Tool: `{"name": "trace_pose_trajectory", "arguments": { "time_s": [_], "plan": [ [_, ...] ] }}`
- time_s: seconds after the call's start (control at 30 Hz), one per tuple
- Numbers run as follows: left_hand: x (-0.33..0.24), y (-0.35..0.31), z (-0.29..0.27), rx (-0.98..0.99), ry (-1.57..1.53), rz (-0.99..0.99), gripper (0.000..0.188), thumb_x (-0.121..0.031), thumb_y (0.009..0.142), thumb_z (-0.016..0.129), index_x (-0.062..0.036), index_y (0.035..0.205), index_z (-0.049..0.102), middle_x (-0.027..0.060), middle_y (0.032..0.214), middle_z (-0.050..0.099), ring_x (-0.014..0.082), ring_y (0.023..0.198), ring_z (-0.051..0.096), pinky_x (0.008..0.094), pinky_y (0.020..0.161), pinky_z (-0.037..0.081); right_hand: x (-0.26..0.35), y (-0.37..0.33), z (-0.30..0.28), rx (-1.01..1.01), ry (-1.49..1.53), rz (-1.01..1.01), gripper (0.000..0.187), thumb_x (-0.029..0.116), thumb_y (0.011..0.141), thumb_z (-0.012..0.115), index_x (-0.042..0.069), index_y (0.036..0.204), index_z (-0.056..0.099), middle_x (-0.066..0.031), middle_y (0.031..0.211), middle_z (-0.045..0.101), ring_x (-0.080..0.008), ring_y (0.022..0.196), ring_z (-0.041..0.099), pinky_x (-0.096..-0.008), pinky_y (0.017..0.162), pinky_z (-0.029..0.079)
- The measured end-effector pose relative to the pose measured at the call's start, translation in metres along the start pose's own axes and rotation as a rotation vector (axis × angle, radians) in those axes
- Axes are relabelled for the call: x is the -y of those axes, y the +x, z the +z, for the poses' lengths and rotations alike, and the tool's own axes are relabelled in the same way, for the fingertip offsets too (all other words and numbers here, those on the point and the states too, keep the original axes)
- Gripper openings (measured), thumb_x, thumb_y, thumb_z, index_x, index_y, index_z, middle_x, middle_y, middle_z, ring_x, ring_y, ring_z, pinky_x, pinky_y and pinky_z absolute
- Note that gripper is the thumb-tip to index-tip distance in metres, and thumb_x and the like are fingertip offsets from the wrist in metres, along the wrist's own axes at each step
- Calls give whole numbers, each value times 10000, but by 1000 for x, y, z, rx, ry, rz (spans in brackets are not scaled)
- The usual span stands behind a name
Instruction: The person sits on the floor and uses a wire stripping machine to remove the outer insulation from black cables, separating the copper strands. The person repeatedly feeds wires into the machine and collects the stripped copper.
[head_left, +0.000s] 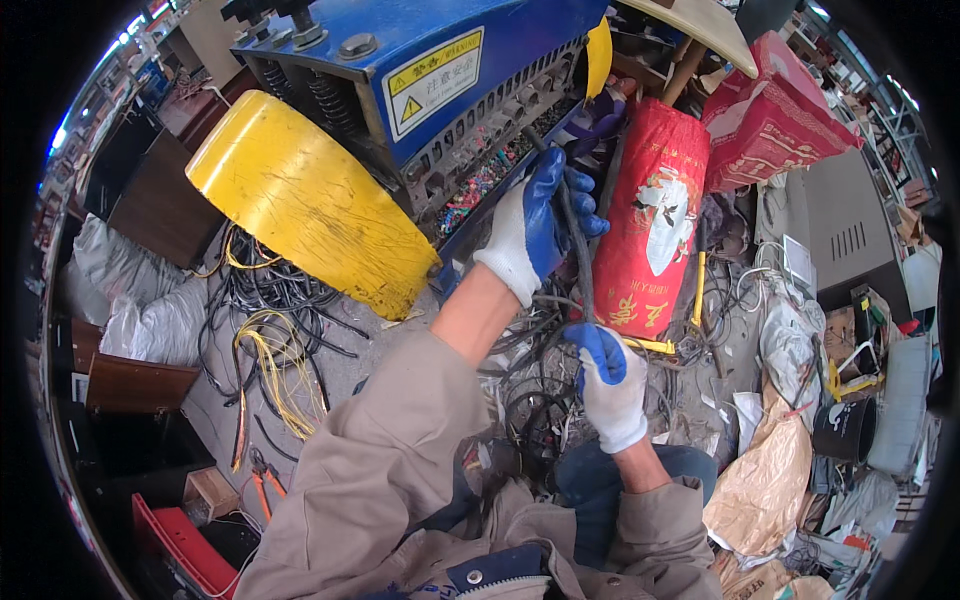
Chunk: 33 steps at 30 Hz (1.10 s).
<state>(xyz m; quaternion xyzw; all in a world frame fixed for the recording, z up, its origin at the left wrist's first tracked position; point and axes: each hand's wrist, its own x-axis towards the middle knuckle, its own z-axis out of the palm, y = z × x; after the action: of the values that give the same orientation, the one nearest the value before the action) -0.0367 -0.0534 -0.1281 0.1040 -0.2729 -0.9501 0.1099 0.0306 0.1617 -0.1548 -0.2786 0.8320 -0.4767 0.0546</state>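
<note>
A thick black cable (579, 245) runs from the row of holes in a blue cable-stripping machine (490, 50) down toward my lap. Close to those holes, my left hand (540, 222), in a white glove with a blue coated palm, has its fingers wrapped around the cable. Lower down, my right hand (608, 385), gloved the same way, is closed on the same cable. Coloured plastic scraps (465, 195) lie in the slot under the holes. Coils of black cable (540, 400) are heaped on the ground below my hands.
A scratched yellow guard (310, 200) sticks out at the machine's left. Stripped black sheathing (275, 285) and yellow wires (275, 370) lie beneath it. To the right stand a red sack (655, 200) and a pink bag (770, 115). Orange-handled pliers (266, 480) rest at lower left.
</note>
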Motion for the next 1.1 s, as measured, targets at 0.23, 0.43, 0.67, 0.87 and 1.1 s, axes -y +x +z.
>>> {"name": "trace_pose_trajectory", "arguments": {
  "time_s": [0.23, 0.43, 0.67, 0.87, 1.1],
  "plan": [
    [1, 8, 0, -56, -177, -10, 337, -403, 945, 681, -72, 945, 615, 72, 780, 630, 230, 678, 628, 456, 653, 591, -2, 20, -19, 56, 54, -6, 201, 54, 941, 584, -25, 1089, 694, -150, 977, 749, -217, 904, 716, -330, 841, 534],
    [-13, 16, -9, -13, -187, 21, 385, -445, 949, 661, -61, 956, 645, 84, 811, 651, 253, 711, 642, 453, 699, 571, 0, 37, -16, 69, 42, -5, 215, 79, 934, 625, -27, 1114, 679, -164, 958, 740, -229, 887, 717, -337, 813, 534],
    [14, -17, 14, -193, 118, 129, 446, -464, 980, 629, -82, 1205, 669, 35, 1022, 679, 112, 866, 625, 283, 806, 505, 46, 173, -1, 204, -247, -263, 239, 166, 941, 491, 14, 961, 674, -263, 944, 675, -461, 937, 640, -503, 814, 513],
    [15, -63, 11, -238, 397, 136, 318, -166, 1051, 519, -32, 1329, 596, 38, 1245, 650, 129, 1100, 613, 258, 920, 493, 12, 174, -5, 43, -449, -304, 212, 195, 926, 553, 65, 1087, 601, -226, 992, 687, -431, 936, 663, -500, 797, 524],
    [-2, -86, 17, 5, 363, 337, 374, -270, 1065, 470, 32, 1249, 591, 163, 1225, 654, 278, 1091, 648, 407, 1017, 498, -94, 153, 14, -30, -464, -122, 224, 273, 905, 623, 95, 1042, 617, -211, 985, 687, -421, 926, 661, -506, 786, 519]
  ]
}}
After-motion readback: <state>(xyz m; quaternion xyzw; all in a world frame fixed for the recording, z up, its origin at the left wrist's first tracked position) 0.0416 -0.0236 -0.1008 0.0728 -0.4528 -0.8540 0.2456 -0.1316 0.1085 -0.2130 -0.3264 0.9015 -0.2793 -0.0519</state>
